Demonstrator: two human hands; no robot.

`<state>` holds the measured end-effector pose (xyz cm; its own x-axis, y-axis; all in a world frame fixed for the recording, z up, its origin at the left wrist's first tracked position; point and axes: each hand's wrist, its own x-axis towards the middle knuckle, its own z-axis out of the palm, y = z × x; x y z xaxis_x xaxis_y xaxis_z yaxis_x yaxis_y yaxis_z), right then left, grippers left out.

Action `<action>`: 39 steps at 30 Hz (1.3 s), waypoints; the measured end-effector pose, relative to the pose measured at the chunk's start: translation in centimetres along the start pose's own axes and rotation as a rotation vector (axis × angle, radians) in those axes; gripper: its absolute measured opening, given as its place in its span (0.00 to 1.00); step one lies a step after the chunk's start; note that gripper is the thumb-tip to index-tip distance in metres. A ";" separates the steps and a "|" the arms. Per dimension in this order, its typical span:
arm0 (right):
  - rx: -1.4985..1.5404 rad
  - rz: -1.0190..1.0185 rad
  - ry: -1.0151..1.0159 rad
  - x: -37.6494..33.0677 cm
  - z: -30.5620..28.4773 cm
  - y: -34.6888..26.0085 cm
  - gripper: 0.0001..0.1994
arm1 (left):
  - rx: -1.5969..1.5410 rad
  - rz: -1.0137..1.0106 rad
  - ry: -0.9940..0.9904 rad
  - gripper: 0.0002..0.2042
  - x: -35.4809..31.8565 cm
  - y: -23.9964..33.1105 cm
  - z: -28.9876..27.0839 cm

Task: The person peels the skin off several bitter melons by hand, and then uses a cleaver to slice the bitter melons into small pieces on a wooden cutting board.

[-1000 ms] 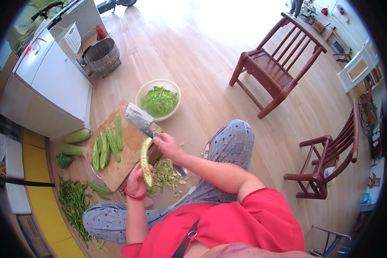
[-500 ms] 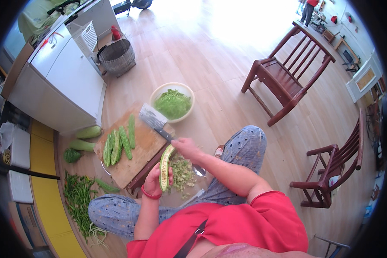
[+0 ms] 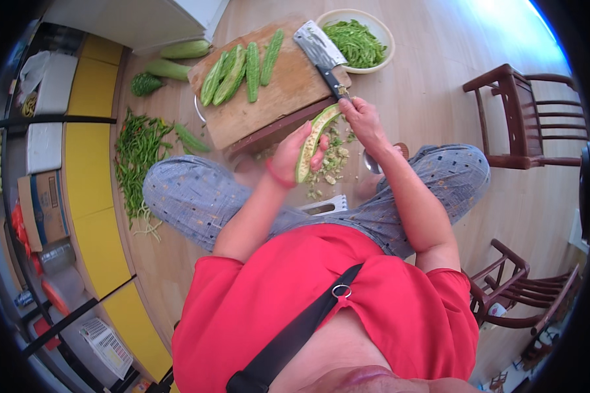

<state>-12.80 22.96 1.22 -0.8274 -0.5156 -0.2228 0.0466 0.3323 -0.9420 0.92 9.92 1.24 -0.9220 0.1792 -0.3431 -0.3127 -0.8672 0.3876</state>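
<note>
We sit low over a wooden floor, knees apart, so the scrapings can drop between the legs instead of onto the board.

Left hand: fingers wrapped around the lower part of a halved bitter gourd. We hold it upright and a little tilted, cut face turned toward the right hand, which seems the sensible way to present the hollow for cleaning.

Right hand: closed at the gourd's upper end, fingertips meeting its inner face. Whether it pinches a small tool or works bare we cannot tell; a spoon-like glint shows just beneath the wrist but is half hidden.

Below the gourd lies a loose heap of pale seeds and pith on the floor, directly under where the hands meet, so it reads as the catch spot.

The cutting board lies just ahead of the hands. Several more gourd halves lie side by side along its far left corner, kept clear of the near edge. A cleaver rests at the board's right edge, blade away from us, handle pointing toward the right hand within easy reach.

Beyond the board's right corner is a bowl of cut greens. Off the board's left edge are whole gourds, and further left a spread of green chillies on the floor.
</note>
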 end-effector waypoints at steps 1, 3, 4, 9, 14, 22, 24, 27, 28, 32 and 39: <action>-0.084 -0.083 0.052 0.0 0.4 0.3 0.12 | -0.010 0.022 0.044 0.18 -0.1 0.1 0.2; -0.252 -0.249 0.162 -0.3 0.9 0.5 0.12 | -0.031 0.058 0.126 0.17 -0.1 0.1 0.6; -0.366 -0.188 0.075 -1.1 0.8 -1.4 0.11 | -0.036 0.099 0.130 0.17 -0.1 0.1 0.4; -0.809 -0.223 -0.020 -1.7 1.6 -2.3 0.08 | 0.116 0.259 0.147 0.18 -0.9 0.3 0.4; -0.920 -0.273 -0.060 -0.4 3.1 -1.3 0.06 | 0.212 0.298 0.228 0.13 0.0 0.7 -0.8; -1.092 -0.165 -0.135 4.2 5.3 -1.2 0.08 | 0.215 0.177 0.465 0.17 3.8 3.0 -6.2; -1.114 -0.170 -0.143 4.8 6.1 -1.2 0.08 | 0.257 0.142 0.534 0.18 4.1 3.3 -7.2; -1.143 -0.204 -0.139 5.2 7.1 -0.7 0.09 | 0.281 0.145 0.604 0.20 4.4 3.0 -7.8; -1.160 -0.217 -0.137 5.3 7.4 -0.6 0.09 | 0.302 0.138 0.639 0.19 4.5 2.9 -7.7; -1.135 -0.129 -0.138 4.9 8.4 -1.1 0.09 | 0.396 0.161 0.761 0.18 4.4 2.7 -6.6; -1.236 -0.215 -0.263 2.7 9.2 -2.6 0.12 | 0.524 0.253 0.821 0.18 4.9 2.3 -6.1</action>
<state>-10.03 13.45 0.80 -0.6123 -0.7425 -0.2716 -0.7386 0.6597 -0.1386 -2.96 5.97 -4.79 -0.5944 -0.5292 -0.6055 -0.3723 -0.4863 0.7905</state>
